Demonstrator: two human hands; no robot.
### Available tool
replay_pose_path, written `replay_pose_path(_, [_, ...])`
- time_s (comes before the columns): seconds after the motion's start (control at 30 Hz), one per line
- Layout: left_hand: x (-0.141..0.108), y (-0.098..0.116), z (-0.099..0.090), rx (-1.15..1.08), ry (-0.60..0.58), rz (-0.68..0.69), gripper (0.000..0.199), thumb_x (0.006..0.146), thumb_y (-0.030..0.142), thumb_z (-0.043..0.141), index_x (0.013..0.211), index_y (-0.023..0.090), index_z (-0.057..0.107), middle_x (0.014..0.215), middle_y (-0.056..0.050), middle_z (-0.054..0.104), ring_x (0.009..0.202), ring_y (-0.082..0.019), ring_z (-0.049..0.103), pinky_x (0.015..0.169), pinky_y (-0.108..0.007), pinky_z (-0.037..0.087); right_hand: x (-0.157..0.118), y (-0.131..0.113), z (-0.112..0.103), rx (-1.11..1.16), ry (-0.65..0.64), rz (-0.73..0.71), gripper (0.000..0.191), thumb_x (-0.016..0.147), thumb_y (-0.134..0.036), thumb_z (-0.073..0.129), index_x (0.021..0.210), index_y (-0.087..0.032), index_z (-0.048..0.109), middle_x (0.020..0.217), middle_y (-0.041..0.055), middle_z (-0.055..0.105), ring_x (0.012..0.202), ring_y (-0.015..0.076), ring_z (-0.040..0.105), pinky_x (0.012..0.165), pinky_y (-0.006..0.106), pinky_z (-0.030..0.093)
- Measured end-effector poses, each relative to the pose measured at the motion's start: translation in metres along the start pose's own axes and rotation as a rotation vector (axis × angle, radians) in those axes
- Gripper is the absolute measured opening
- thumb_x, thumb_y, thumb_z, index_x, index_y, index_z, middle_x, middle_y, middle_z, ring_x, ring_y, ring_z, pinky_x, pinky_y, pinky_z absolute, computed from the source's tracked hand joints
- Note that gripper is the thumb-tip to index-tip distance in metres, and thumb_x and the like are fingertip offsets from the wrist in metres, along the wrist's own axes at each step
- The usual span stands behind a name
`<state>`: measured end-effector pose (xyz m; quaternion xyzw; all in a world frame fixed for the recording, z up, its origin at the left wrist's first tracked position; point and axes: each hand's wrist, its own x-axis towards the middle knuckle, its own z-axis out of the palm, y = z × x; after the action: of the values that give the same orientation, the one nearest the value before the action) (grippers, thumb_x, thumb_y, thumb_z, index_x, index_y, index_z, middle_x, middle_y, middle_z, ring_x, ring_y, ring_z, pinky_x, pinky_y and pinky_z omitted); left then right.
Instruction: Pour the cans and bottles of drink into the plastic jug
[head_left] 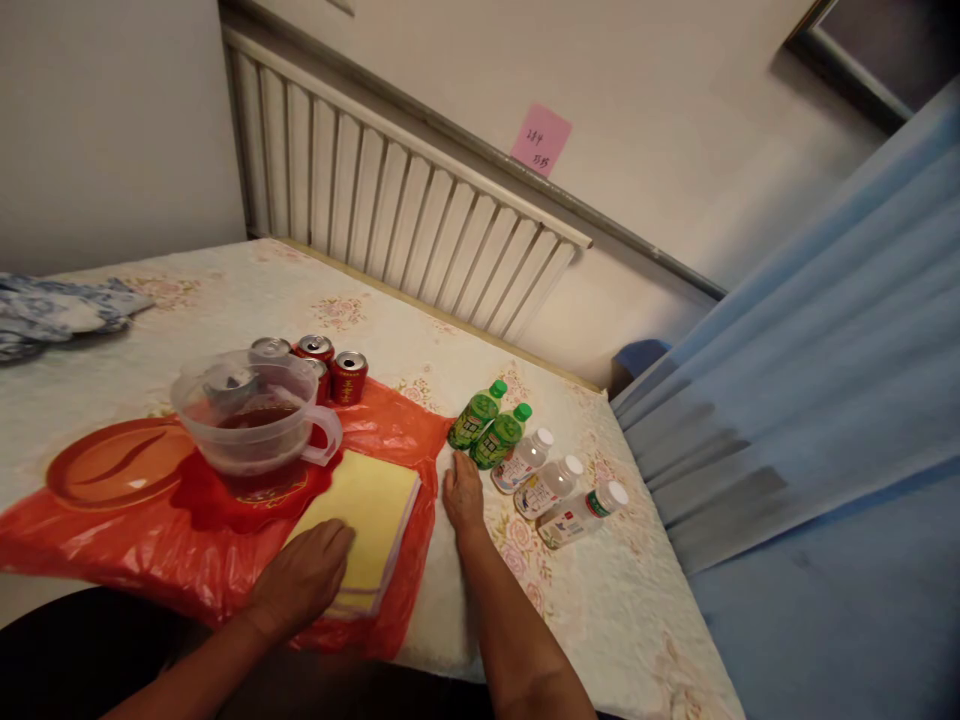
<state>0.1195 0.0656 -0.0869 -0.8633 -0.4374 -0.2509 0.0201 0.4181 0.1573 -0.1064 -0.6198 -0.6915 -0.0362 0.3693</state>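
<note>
My left hand (pixel 306 572) rests on a yellow paper stack (pixel 367 510), its fingers curled; whether it grips anything cannot be made out. Beside the red plastic sheet, my right hand (pixel 463 492) lies on the tablecloth near two green bottles (pixel 472 418), with its fingers close together and partly hidden. Three clear bottles (pixel 547 487) with white caps stand to the right of the green ones. A clear plastic jug (pixel 251 415) holding brown liquid stands on the red sheet (pixel 195 560), left of the paper stack.
Red cans (pixel 349 378) stand behind the jug. An orange oval (pixel 120 465) lies at left on the red sheet. Patterned cloth (pixel 60 315) lies at the far left. A radiator (pixel 390 200) lines the wall, and a blue curtain (pixel 810 330) hangs at right.
</note>
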Motion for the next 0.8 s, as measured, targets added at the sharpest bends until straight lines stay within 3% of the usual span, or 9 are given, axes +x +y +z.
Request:
replay_pose_path(0.13, [-0.001, 0.000, 0.001, -0.029, -0.019, -0.021, 0.022, 0.088, 0.009, 0.044, 0.096, 0.021, 0.061, 0.097, -0.008, 0.066, 0.094, -0.023, 0.063, 0.085, -0.037, 0.051, 0.003, 0.001, 0.002, 0.001, 0.004, -0.002, 0.046, 0.090, -0.015, 0.045, 0.133, -0.010, 0.058, 0.129, 0.0194, 0.064, 0.124, 0.0272, 0.056, 0.108, 0.047, 0.045])
replay_pose_path(0.53, [0.000, 0.000, -0.003, 0.020, -0.043, 0.008, 0.024, 0.087, 0.007, 0.047, 0.103, 0.018, 0.062, 0.101, -0.010, 0.066, 0.094, -0.026, 0.063, 0.087, -0.040, 0.051, -0.002, 0.000, -0.002, 0.026, 0.016, 0.067, 0.044, 0.087, -0.015, 0.046, 0.129, -0.009, 0.060, 0.126, 0.0190, 0.065, 0.121, 0.0263, 0.058, 0.107, 0.044, 0.046])
replay_pose_path(0.67, [0.002, 0.000, -0.004, 0.032, -0.045, 0.009, 0.024, 0.090, 0.009, 0.045, 0.104, 0.017, 0.063, 0.102, -0.011, 0.066, 0.095, -0.026, 0.063, 0.087, -0.041, 0.050, -0.016, -0.002, -0.013, 0.041, 0.041, 0.105, 0.045, 0.085, -0.014, 0.050, 0.128, -0.010, 0.062, 0.124, 0.0180, 0.066, 0.118, 0.0256, 0.060, 0.104, 0.043, 0.048])
replay_pose_path(0.8, [0.004, 0.000, -0.004, 0.016, -0.059, -0.017, 0.025, 0.091, 0.011, 0.043, 0.103, 0.018, 0.064, 0.101, -0.011, 0.067, 0.094, -0.026, 0.064, 0.087, -0.040, 0.050, -0.045, -0.004, -0.038, 0.063, 0.054, 0.147, 0.044, 0.083, -0.015, 0.053, 0.125, -0.014, 0.065, 0.123, 0.0152, 0.069, 0.115, 0.0251, 0.063, 0.102, 0.042, 0.050])
